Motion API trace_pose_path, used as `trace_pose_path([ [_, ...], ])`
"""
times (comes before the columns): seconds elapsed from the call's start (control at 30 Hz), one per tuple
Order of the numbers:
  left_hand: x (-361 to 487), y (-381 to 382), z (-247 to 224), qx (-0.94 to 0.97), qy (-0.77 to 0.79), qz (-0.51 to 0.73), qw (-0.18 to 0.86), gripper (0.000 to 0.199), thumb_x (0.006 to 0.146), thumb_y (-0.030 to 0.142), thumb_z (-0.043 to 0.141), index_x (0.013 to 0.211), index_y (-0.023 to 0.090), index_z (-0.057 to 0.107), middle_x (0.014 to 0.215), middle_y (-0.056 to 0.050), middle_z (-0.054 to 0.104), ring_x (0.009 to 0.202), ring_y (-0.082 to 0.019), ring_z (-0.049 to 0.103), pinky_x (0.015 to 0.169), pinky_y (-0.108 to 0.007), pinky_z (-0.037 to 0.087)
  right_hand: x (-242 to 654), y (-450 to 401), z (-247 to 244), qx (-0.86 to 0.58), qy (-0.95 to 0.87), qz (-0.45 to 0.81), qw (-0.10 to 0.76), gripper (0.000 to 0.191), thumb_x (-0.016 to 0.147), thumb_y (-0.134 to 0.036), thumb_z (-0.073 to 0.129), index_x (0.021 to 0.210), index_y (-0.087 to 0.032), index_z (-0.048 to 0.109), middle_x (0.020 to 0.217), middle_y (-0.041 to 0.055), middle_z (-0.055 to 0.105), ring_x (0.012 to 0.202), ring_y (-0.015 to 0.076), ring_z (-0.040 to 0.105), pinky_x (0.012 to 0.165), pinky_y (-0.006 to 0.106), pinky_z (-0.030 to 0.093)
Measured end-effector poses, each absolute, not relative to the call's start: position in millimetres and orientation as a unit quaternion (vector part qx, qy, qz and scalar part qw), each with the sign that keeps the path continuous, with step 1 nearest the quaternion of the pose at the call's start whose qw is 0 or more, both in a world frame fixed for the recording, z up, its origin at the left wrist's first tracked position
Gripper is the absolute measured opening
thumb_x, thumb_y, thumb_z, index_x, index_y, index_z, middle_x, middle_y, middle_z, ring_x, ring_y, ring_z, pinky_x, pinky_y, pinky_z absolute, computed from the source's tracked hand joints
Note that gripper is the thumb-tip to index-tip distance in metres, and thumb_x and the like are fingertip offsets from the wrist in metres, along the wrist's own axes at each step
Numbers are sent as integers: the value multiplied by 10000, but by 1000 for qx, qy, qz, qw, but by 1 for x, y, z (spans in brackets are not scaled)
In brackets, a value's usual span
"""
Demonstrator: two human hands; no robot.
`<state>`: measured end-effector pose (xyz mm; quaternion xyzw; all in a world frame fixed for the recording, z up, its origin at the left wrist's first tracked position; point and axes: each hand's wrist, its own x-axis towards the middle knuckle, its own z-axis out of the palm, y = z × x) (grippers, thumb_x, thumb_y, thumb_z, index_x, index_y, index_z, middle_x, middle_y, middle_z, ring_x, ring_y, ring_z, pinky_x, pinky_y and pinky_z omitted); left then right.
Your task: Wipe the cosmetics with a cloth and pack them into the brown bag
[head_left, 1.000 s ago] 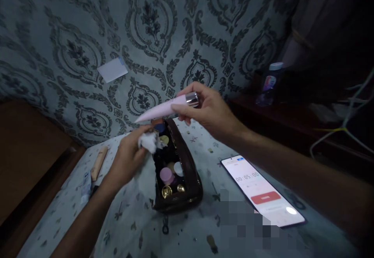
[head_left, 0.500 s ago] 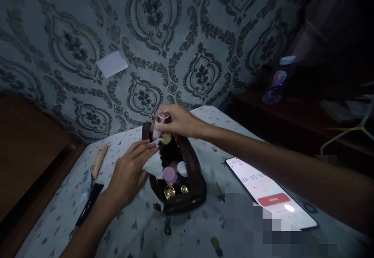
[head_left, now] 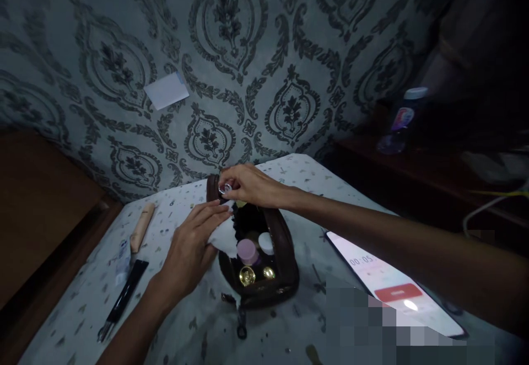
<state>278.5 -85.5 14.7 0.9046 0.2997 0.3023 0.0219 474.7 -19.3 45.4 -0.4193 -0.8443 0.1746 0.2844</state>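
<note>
A dark brown zip cosmetic bag (head_left: 285,255) lies open on the patterned sheet. My right hand (head_left: 252,184) is closed at its far end, pinching a small bottle (head_left: 225,188) by its shiny clear-and-silver cap. The bottle's body is hidden down in the bag. My left hand (head_left: 194,241) lies along the bag's left edge, fingers together, gripping a white tissue or cloth (head_left: 225,235) against it. Inside the near end stand a lilac-lidded jar (head_left: 247,251), a white-lidded jar (head_left: 266,242) and two gold caps, the larger gold cap (head_left: 247,276) at left.
Left of my left arm lie a beige tube (head_left: 142,227), a clear tube (head_left: 123,263) and a black slim case (head_left: 126,294). A lit phone (head_left: 397,285) lies under my right forearm. A bottle (head_left: 399,122) stands on the dark shelf at right; the patterned wall is behind.
My right hand has lowered the small bottle into the far end of the bag, so its pinkish body no longer shows. My left hand keeps its hold. The view has shifted slightly.
</note>
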Motion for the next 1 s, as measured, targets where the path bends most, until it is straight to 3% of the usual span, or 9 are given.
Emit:
trace_pose_path([
  [0.2, 280, -83, 10, 897, 298, 323, 33, 361, 888, 100, 499, 1216, 194, 619, 1247, -110, 650, 1258, -258, 519, 1045, -457, 459, 475, -20, 46, -412, -853, 162, 277, 187, 788, -82, 664, 958, -108, 737, 868, 50, 711, 802, 139, 636, 688, 200, 404],
  [0.37, 279, -85, 8, 895, 305, 324, 36, 372, 884, 91, 474, 1209, 205, 617, 1249, -107, 649, 1258, -265, 518, 1039, -480, 461, 468, -6, 42, -468, -835, 122, 262, 212, 821, -163, 665, 1014, -119, 741, 892, 82, 725, 849, 172, 640, 713, 229, 407],
  [0.57, 279, -87, 8, 891, 310, 330, 40, 373, 870, 99, 478, 1193, 205, 632, 1242, -114, 649, 1249, -276, 523, 1034, -492, 463, 461, 0, 48, -455, -848, 130, 238, 179, 762, -194, 705, 914, -116, 757, 795, 64, 722, 759, 162, 637, 631, 220, 389],
  [0.67, 279, -86, 8, 892, 308, 330, 40, 373, 869, 109, 478, 1194, 206, 633, 1247, -113, 647, 1250, -280, 522, 1038, -502, 459, 460, -1, 51, -496, -828, 116, 234, 190, 793, -211, 669, 936, -114, 748, 842, 83, 733, 787, 170, 642, 631, 222, 394],
  [0.87, 280, -88, 6, 886, 309, 344, 28, 420, 839, 59, 461, 1205, 195, 618, 1269, -114, 628, 1265, -262, 506, 1063, -488, 445, 458, 8, 55, -540, -790, 190, 221, 169, 840, -263, 648, 856, -117, 731, 727, 70, 725, 746, 164, 679, 619, 199, 433],
  [1.0, 280, -88, 4, 883, 311, 350, 35, 438, 830, 60, 454, 1206, 208, 623, 1273, -113, 627, 1269, -272, 509, 1061, -511, 442, 452, 9, 49, -534, -815, 120, 190, 187, 844, -227, 608, 913, -98, 724, 910, 167, 743, 883, 255, 699, 684, 261, 482],
])
